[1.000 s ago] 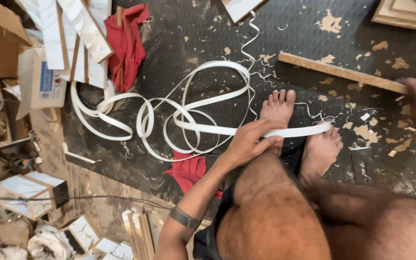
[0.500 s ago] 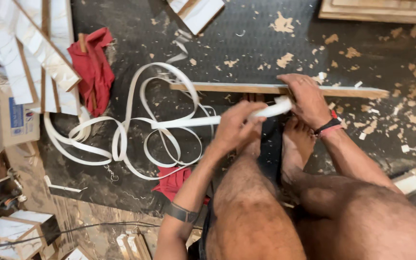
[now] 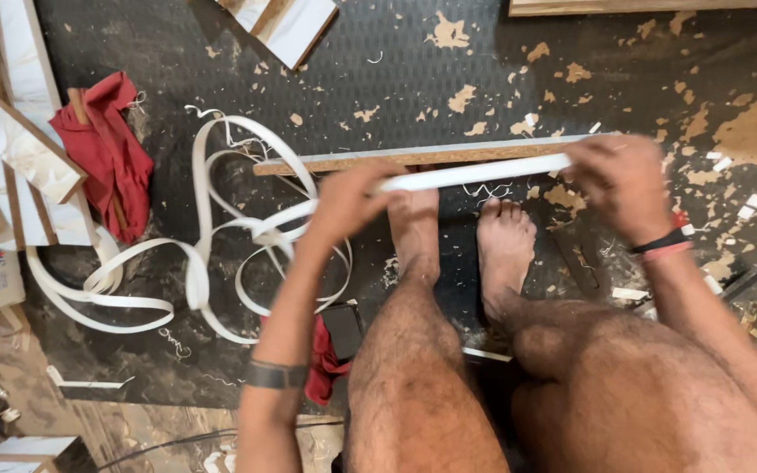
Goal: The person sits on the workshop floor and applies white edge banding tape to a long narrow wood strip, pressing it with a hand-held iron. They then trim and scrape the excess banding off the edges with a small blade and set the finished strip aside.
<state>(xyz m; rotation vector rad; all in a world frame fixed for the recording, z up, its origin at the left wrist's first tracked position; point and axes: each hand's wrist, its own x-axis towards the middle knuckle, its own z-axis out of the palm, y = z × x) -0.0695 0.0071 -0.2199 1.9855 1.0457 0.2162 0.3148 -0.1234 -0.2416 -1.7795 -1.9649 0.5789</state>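
The person sits over a black rubber mat (image 3: 501,61) with both hands up in the middle of the frame, stretching a white edge-banding strip (image 3: 475,173) along a narrow wooden batten (image 3: 370,160) that lies across the mat just above the bare feet; the left hand (image 3: 348,203) is pinched shut on the strip near the centre, and the right hand (image 3: 619,180) is pinched on its far end at centre right, fingers curled over it. The strip sits right against the batten's near edge, touching or nearly so; can't tell which.

To do this bit well, it looks like the strip wants keeping taut and lined up flush with the batten's long edge, both pinches level, no twist; the loose tail (image 3: 194,271) coils off to the left of the frame and could snag if tugged.

Room-wise: open mat above the batten, only wood chips there; the left side is crowded with the coils, a red cloth (image 3: 107,153) and white laminate offcuts (image 3: 10,158); the lower frame is blocked by the person's own legs.
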